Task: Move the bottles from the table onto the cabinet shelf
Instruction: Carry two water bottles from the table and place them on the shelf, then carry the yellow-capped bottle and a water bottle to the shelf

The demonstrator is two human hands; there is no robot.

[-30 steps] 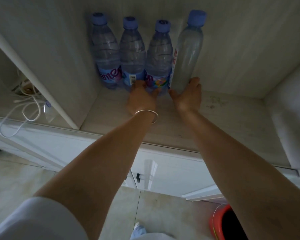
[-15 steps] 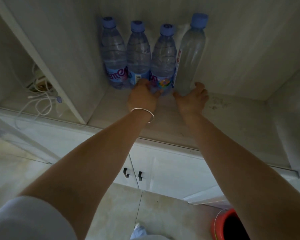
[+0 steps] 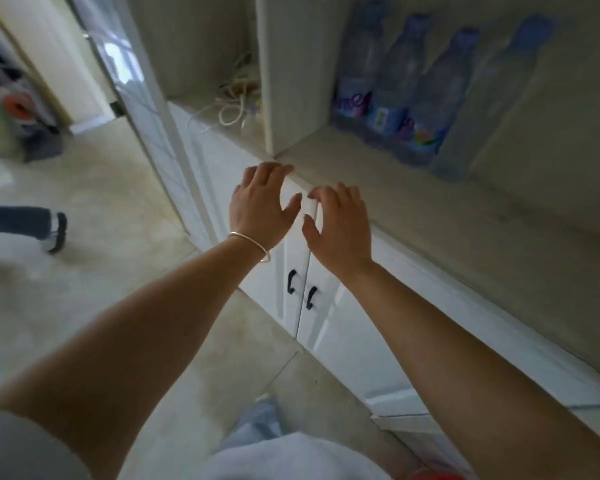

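Both hands have come back off the bottles (image 3: 426, 95), and my view has swung left. Left hand (image 3: 262, 206) and right hand (image 3: 340, 225) hover empty, fingers spread, before the shelf (image 3: 413, 188). Four bottles stand upright up-right of them, nearer the right hand, blurred; I see no table.

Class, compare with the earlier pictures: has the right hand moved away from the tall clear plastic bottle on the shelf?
Yes. The right hand has drawn back from the tall clear plastic bottle, past the shelf's front edge, and now hovers open before the white cabinet doors.
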